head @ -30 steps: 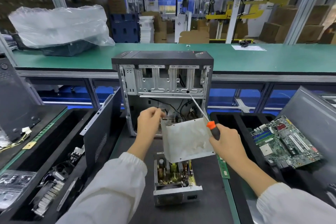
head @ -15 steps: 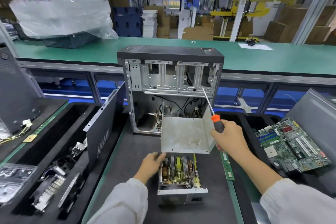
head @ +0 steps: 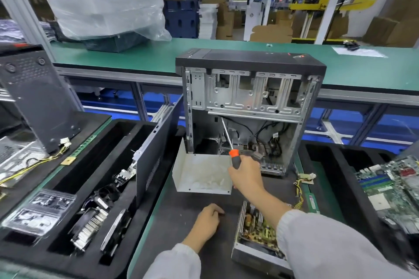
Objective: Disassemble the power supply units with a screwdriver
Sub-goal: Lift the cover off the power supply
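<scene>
The right hand (head: 246,174) grips both screwdriver (head: 234,159) and removed cover (head: 201,174); the left hand (head: 207,222) rests loosely curled and empty on the mat (head: 181,222). Next comes setting the cover aside.

green workbench (head: 226,52), cardboard boxes (head: 385,29) behind

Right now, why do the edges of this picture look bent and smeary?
Head view: a wide-angle lens bows the green bench and window frames outward; motion blur smears the bagged parts at lower left and the motherboard at right, while the screwdriver and computer case near the centre stay fairly sharp under even overhead light.
</scene>
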Tool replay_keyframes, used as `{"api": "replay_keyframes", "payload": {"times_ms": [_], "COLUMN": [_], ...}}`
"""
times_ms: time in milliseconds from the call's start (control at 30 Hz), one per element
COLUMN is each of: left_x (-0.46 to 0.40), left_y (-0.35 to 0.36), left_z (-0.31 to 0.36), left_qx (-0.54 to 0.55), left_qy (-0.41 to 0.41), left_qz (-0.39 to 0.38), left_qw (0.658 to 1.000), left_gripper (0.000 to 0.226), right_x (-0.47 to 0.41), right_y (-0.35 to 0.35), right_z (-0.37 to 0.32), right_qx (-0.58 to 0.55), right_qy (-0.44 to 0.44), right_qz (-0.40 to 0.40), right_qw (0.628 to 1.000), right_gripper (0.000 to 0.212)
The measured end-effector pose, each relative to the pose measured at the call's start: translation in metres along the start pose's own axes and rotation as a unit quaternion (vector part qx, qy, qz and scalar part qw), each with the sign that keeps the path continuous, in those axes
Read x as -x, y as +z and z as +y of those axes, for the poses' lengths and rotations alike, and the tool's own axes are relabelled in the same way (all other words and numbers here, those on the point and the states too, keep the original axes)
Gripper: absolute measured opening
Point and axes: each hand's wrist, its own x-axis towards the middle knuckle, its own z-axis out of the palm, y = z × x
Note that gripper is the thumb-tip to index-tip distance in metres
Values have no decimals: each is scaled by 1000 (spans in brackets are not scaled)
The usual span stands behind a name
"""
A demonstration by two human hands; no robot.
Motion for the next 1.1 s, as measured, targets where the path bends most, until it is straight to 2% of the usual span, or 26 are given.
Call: {"api": "replay_keyframes", "payload": {"times_ms": [167,267,333,433,533,633,733,933,1100], "left_x": [19,22,26,38,50,57,66,71,66], "left_y": [-38,-46,-50,-50,-50,-49,-44,-34,-30], "left_z": [-34,-42,-45,-53,-60,-67,-74,-83,-85], "left_qx": [-65,-34,-21,54,65,30,0,-76,-200], "left_qy": [-9,-2,17,50,82,112,134,210,252], "left_qz": [31,80,116,97,126,176,201,175,137], "left_qw": [997,996,993,993,987,978,970,959,937], "left_gripper": [39,37,45,53,53,45,39,47,63], "right_x": [-4,-1,2,2,1,9,25,47,56], "right_y": [45,62,70,72,63,51,47,48,50], "right_z": [11,22,30,36,32,25,23,41,52], "right_qx": [15,25,34,47,50,47,47,27,60], "right_qy": [15,41,55,55,21,-62,-124,-142,-149], "right_qz": [-13,-23,-30,-40,-31,21,40,35,5], "right_qw": [1000,999,997,997,998,997,990,989,987], "right_gripper": [29,26,17,10,13,12,10,9,7]}}
